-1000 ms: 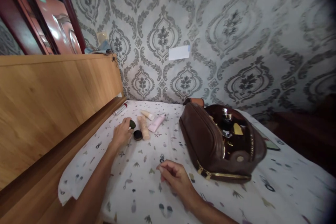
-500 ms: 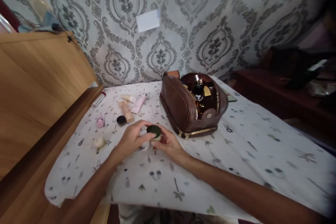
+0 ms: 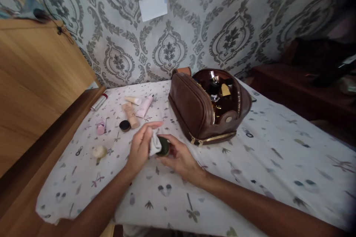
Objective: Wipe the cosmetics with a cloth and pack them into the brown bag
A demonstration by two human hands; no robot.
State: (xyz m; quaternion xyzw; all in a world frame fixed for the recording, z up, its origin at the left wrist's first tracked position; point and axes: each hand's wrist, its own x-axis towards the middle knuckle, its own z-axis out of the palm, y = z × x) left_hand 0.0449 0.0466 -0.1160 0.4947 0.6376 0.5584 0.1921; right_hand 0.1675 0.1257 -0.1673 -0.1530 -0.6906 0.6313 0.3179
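Observation:
A small round jar with a dark green lid (image 3: 163, 146) is held in my right hand (image 3: 180, 158), between thumb and fingers. My left hand (image 3: 141, 144) grips a pale grey cloth (image 3: 155, 143) that lies against the jar's left side. Both hands are above the patterned white cloth on the table, left of the brown leather bag (image 3: 191, 107). The bag is unzipped and has bottles inside. Beyond my left hand lie a black round pot (image 3: 125, 126), a beige tube (image 3: 130, 115), a pink tube (image 3: 145, 106) and a cream tube (image 3: 133, 100).
A cream round item (image 3: 99, 152) and a small pink bottle (image 3: 101, 126) stand on the left. A silver and red tube (image 3: 99, 102) lies by the wooden panel (image 3: 44, 66). Dark red furniture (image 3: 300, 96) is at the right.
The jar has tilted in my right hand. My left hand has moved off its lid and now presses the cloth to its side. The camera view has shifted slightly.

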